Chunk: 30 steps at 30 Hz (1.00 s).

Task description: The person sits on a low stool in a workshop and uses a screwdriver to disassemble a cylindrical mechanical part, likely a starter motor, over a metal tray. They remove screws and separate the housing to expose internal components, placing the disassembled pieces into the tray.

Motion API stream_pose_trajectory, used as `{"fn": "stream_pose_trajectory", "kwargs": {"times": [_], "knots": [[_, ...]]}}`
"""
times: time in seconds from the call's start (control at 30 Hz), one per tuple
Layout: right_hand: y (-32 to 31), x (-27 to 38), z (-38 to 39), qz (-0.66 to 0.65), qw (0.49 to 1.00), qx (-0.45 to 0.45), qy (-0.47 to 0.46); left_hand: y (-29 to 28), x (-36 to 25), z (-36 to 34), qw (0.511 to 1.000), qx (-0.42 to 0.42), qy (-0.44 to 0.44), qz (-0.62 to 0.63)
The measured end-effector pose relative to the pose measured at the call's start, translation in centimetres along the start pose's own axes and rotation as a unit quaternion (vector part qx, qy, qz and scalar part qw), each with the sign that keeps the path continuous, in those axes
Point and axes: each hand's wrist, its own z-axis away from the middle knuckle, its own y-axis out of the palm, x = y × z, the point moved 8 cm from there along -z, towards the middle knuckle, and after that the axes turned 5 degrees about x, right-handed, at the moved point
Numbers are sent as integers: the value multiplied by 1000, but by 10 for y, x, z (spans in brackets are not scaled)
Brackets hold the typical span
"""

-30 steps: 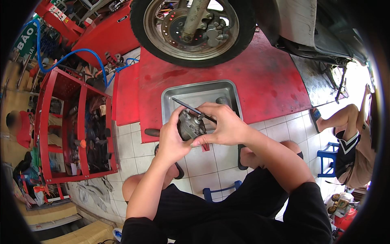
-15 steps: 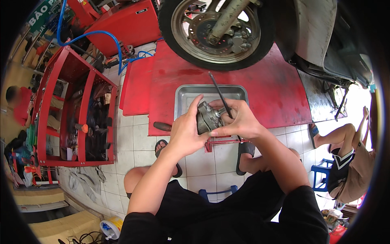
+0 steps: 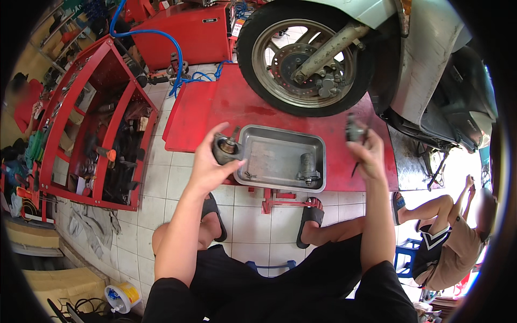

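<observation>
Bright, pale light enters from the right, where the background burns out to white, while the interior of the red rack (image 3: pixel 116 121) at left falls into shadow and soft highlights lie on the metal tray (image 3: pixel 269 156). The right hand (image 3: pixel 369 154) and the dark metal part (image 3: pixel 354 130) in it appear softened by blur; the left hand (image 3: pixel 207 167) is crisper. Fisheye distortion bows straight edges near the rim, and black vignetting closes the corners.

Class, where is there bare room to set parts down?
Bare: the middle of the tray, between the small hardware and cylindrical part; the red platform between tray and wheel. Crowded: the tray's lower corners, plus the left rim beside the left hand.
</observation>
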Motion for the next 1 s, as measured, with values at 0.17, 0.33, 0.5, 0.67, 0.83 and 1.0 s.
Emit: {"fn": "stream_pose_trajectory", "kwargs": {"times": [0.17, 0.33, 0.5, 0.67, 0.83, 1.0], "knots": [[65, -97, -5, 191, 970, 92, 118, -8, -35, -3, 990, -53, 30, 128], [126, -160, -15, 470, 869, 109, 112, -6, -34, -19, 976, -82, 30, 198], [162, -207, -24, 502, 843, 90, 168, -16, -29, -26, 968, -109, 15, 224], [177, -207, -18, 502, 850, 86, 134, -32, -34, -25, 964, -125, 26, 233], [184, -200, -14, 481, 864, 117, 89, -34, -33, -25, 963, -122, 32, 237], [168, -169, -13, 371, 926, 40, 60, -21, -29, -26, 972, -95, 35, 210]]}}
